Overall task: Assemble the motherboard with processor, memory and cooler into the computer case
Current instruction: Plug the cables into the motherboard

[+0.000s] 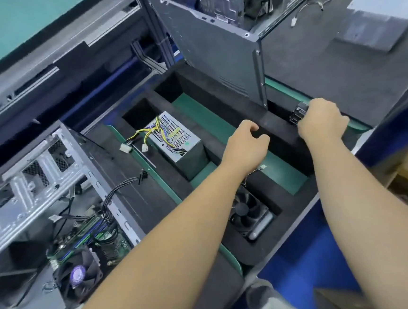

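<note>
Motherboard (89, 240) sits low left inside the open computer case (40, 183), its cooler fan (79, 276) on top, partly buried under black cables and my left forearm. Left hand (245, 142) hovers over the foam tray (216, 86), fingers loosely curled, holding nothing. Right hand (321, 122) grips a small black part (299, 112), too hidden to identify. Power supply (175, 137) stands in a tray slot.

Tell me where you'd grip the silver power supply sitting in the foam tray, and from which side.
Probably from above, by its two long sheet-metal sides. The power supply sits down in a foam tray pocket with its perforated top exposed. Come in at the end away from the yellow and black cable bundle, which spills over the far-left end.
</note>
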